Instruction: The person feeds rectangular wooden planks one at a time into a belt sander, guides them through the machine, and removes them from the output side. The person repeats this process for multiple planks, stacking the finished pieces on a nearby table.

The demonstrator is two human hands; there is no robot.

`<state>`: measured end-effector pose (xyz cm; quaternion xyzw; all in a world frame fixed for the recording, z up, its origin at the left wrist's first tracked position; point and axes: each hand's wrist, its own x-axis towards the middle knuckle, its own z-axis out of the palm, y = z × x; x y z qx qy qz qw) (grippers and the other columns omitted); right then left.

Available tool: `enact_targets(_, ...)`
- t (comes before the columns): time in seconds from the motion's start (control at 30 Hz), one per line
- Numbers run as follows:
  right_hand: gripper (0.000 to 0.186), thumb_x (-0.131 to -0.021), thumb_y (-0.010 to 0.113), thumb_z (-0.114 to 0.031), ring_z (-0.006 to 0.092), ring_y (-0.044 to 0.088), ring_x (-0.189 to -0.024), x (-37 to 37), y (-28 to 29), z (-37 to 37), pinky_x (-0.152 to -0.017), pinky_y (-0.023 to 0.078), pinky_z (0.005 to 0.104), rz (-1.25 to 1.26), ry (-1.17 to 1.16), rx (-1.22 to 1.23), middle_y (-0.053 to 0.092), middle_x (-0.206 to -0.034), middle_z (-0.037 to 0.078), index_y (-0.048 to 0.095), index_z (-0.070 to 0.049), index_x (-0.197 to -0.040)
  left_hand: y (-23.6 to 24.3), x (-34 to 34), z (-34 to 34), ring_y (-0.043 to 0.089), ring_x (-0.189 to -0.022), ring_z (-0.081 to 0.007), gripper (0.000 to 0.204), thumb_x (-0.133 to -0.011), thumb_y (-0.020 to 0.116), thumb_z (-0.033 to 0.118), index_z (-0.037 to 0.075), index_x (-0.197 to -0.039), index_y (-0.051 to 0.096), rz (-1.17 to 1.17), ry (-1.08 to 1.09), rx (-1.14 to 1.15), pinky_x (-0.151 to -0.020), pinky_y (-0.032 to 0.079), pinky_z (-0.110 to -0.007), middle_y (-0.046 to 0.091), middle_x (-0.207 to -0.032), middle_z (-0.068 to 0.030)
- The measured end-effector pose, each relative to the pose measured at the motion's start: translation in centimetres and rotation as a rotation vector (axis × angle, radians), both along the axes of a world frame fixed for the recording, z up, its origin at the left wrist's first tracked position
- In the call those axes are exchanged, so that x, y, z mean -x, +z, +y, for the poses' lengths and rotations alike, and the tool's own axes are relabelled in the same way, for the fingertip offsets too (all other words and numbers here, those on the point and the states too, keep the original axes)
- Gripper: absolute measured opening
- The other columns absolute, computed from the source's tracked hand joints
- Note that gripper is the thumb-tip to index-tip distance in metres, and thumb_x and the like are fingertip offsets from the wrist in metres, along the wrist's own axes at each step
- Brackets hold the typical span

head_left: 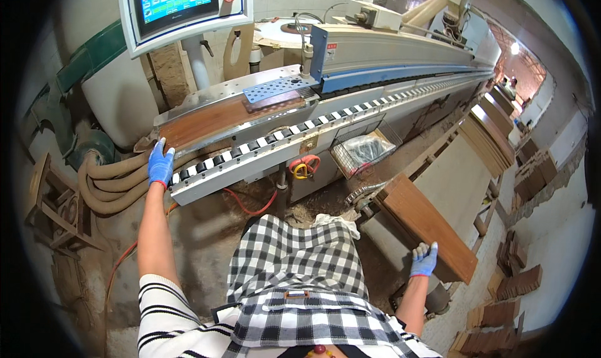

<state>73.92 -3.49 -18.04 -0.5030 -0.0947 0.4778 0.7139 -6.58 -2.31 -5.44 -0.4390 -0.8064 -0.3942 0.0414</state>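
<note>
My left hand, in a blue glove with a red cuff, is at the near left end of a reddish-brown wooden board. Its fingers are stretched out against the board's end. That board lies flat on the long machine's bed, its far part under a blue perforated plate. At the right, my right hand, gloved the same way, holds the near long edge of another brown wooden board. This board rests on a stand; its underside and my grip beneath are hidden.
A black-and-white roller track runs along the machine's front. Above is a control screen. A wire basket hangs off the front. Thick hoses and a wooden stool stand left; stacked boards lie right.
</note>
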Motion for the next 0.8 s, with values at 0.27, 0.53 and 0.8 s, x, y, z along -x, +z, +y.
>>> enact_targets(0.27,0.087,-0.076,0.061,-0.066,0.0281,0.051,-0.106,-0.4,-0.2,-1.7,-0.09,0.046,0.0398,0.156,-0.159,0.019,0.043,-0.132,0.019,0.04,0.001,-0.128,1.2,-0.5,-0.6,0.054,-0.113,-0.0339,0.045,-0.082,0.065,0.032,0.012,-0.122,0.059,0.064,0.048,0.045,-0.098,0.04,-0.04,0.059,-0.12,-0.0184)
enact_targets(0.53,0.084,-0.072,0.064,-0.067,0.0259,0.048,-0.112,-5.1,-1.8,-3.2,-0.089,0.046,0.0353,0.216,-0.29,0.055,0.046,-0.127,0.014,0.047,-0.003,-0.123,3.2,-7.0,4.9,0.056,-0.107,-0.0331,0.045,-0.081,0.062,0.036,0.014,-0.12,0.06,0.146,0.083,0.144,-0.096,0.042,-0.042,0.062,-0.114,-0.0162)
enact_targets(0.8,0.049,-0.078,0.067,-0.046,0.0237,0.051,-0.086,-3.5,0.6,-4.2,-0.078,0.047,0.0371,0.206,-0.132,-0.024,0.055,-0.11,0.009,0.056,-0.01,-0.108,2.9,-9.7,8.7,0.05,-0.115,-0.0361,0.055,-0.085,0.057,0.044,0.014,-0.131,0.05,0.135,-0.044,0.14,-0.1,0.037,-0.043,0.056,-0.124,-0.0188)
